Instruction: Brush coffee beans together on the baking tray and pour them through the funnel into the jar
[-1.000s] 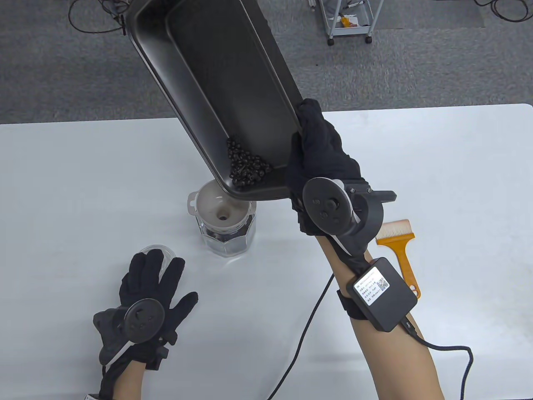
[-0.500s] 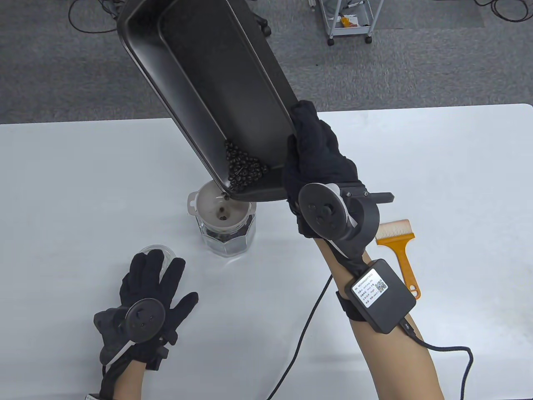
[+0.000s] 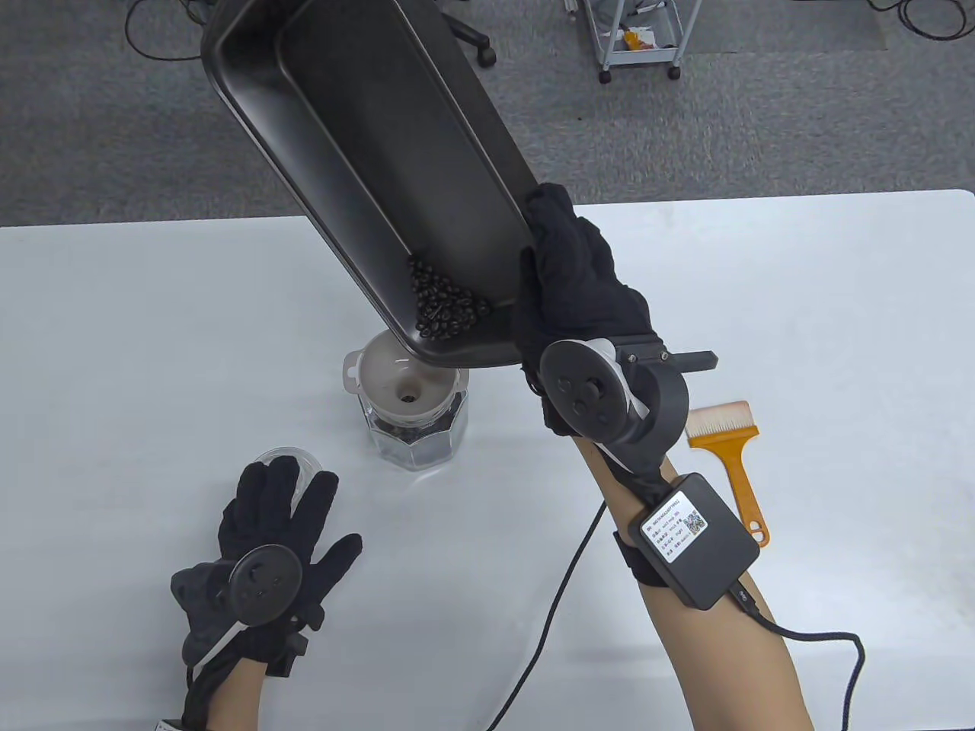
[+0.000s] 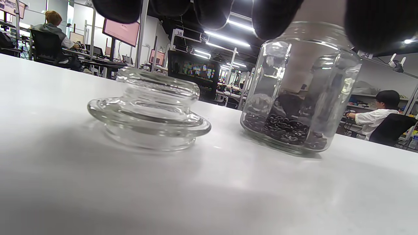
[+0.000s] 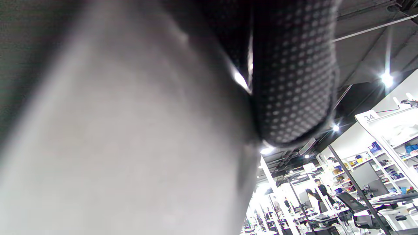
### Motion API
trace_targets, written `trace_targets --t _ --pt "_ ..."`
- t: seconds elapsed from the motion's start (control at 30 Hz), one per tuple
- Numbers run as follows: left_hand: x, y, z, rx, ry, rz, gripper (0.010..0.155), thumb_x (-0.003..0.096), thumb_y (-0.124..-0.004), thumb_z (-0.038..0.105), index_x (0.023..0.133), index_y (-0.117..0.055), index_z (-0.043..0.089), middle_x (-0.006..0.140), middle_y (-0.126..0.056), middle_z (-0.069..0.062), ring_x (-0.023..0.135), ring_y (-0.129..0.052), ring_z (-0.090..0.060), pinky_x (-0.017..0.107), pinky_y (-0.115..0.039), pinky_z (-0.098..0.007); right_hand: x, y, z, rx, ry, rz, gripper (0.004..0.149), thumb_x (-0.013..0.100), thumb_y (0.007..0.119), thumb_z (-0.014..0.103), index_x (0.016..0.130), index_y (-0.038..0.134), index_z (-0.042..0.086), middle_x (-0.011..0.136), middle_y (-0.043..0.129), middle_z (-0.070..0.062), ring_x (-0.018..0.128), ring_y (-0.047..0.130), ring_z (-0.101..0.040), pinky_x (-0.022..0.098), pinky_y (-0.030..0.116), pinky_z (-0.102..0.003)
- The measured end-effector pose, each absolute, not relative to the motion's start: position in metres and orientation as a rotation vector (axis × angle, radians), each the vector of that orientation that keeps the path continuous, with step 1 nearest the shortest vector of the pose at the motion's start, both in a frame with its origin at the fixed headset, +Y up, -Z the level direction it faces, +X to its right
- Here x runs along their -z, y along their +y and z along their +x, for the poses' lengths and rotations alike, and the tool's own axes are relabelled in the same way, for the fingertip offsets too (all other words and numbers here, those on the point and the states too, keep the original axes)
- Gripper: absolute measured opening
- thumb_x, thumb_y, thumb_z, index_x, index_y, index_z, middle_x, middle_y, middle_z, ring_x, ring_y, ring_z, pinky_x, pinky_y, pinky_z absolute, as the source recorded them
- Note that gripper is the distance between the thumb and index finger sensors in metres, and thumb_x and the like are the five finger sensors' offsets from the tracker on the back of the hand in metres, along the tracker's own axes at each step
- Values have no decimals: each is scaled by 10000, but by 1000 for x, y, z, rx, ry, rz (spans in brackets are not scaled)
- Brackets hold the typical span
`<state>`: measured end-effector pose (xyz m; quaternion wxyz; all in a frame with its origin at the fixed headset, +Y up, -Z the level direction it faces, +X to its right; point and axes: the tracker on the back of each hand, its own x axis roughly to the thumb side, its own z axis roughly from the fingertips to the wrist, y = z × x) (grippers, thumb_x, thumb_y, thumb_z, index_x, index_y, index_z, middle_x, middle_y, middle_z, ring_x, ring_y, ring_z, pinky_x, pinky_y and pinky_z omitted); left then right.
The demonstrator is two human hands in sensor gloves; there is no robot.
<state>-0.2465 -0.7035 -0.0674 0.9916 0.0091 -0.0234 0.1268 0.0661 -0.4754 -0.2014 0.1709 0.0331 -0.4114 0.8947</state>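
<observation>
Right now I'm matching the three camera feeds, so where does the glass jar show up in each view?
Table view: jar at centre, under the white funnel, below the tilted baking tray.
Left wrist view: jar at right, coffee beans in its bottom, just under the gloved fingers.
Right wrist view: not in it.
Shared landmark: the glass lid, left of the jar.

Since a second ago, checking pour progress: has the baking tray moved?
Yes. The baking tray, gripped by the right hand, shifted left; its low corner stays over the funnel.
</observation>
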Motion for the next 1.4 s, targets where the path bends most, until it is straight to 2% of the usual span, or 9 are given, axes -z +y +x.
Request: trace_targets --t 1.4 --pt "67 -704 -247 -249 -44 16 794 424 -740 781 1106 -484 466 1261 -389 -36 1156 -332 -413 798 -474 -639 190 -472 56 -2536 -1277 205 530 456 953 443 860 612 471 866 908 221 733 1014 -132 302 1032 -299"
